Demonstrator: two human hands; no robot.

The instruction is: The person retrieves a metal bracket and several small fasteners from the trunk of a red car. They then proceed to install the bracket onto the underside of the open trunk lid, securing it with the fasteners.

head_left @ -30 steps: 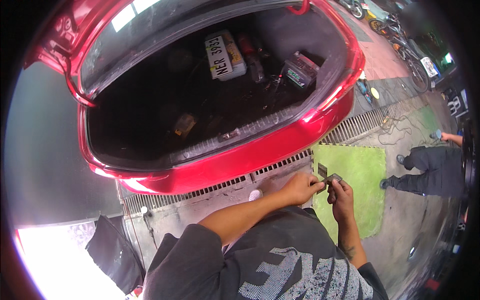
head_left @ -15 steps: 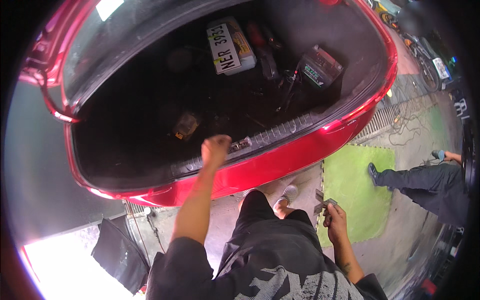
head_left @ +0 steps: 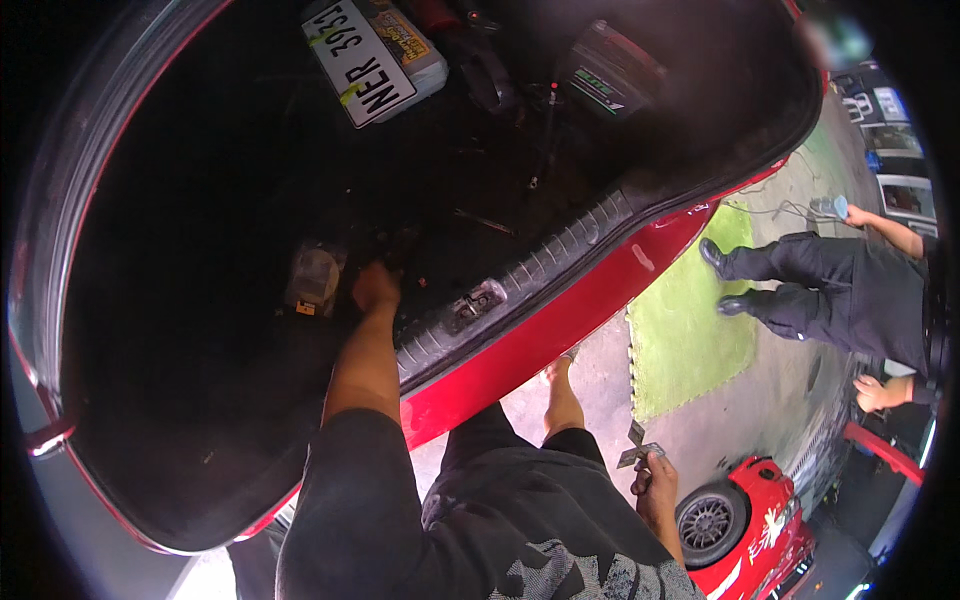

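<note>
My left hand (head_left: pixel 376 288) reaches down into the dark trunk of a red car, just inside its sill. The fingers are lost in shadow, so I cannot see whether they grip anything. Beside that hand, on the trunk floor, is a clear plastic bag (head_left: pixel 316 274) with a round, pale thing inside and an orange label. Small dim items lie near the fingers. Outside the car, low on the right, my right hand (head_left: pixel 657 488) is closed around a grey three-pointed car emblem (head_left: pixel 638 450), whose points stick out past the fingers.
Deeper in the trunk are a licence plate (head_left: pixel 358 62) on a box, a car battery (head_left: pixel 612 72) and a thin metal tool (head_left: pixel 485 222). The sill carries a latch (head_left: pixel 478 302). A co-worker (head_left: pixel 850 290) stands by a green mat (head_left: pixel 690 320); a red car part with a wheel (head_left: pixel 712 522) is at lower right.
My left hand has moved from over the sill down into the trunk, next to the plastic bag. The view has swung and come closer to the trunk. My right hand still holds the emblem.
</note>
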